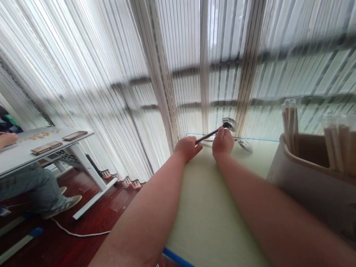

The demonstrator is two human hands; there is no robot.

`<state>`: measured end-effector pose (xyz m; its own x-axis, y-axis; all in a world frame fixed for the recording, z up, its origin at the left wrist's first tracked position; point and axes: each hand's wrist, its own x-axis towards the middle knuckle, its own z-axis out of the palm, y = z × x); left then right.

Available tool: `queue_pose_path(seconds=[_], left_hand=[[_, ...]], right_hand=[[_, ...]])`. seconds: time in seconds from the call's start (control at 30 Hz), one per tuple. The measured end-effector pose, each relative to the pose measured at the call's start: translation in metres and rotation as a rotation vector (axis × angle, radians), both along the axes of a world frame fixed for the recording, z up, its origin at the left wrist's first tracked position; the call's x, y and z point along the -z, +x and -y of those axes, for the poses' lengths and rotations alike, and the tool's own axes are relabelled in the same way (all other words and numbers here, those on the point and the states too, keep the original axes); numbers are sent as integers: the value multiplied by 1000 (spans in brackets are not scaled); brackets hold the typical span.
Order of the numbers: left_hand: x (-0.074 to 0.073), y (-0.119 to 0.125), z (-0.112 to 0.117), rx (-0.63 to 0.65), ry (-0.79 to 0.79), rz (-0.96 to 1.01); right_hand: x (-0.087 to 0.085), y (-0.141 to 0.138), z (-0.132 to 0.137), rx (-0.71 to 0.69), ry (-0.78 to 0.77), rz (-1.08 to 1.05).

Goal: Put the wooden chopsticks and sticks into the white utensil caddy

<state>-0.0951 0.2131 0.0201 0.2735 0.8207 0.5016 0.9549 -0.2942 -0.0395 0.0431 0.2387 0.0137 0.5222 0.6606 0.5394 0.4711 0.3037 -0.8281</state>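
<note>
L hand (187, 148) and R hand (222, 141) are both gripping a ladle (223, 128) at the surface's (209, 213) far edge, w/ a spoon (245, 144) lying beside. Best keeping the handle level, grip firm.

Daylight enters through the white vertical blinds (189, 46), which glare brightly at upper left and centre. The scene is bright overall; the red floor (66, 249) stays darker. Motion blur streaks the blinds and softens the holder (323, 179) at right. Wide-angle distortion bends lines at the edges. The spoon bowl (229, 125) reflects light.
</note>
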Motion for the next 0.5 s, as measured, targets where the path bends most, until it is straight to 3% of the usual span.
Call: queue_pose_path(seconds=[0.23,0.5], left_hand=[[0,-4,0,49,6,1],[3,-10,15,-16,75,115]], right_hand=[[-2,-7,2,-44,44,3],[-25,-32,32,-227,69,-125]])
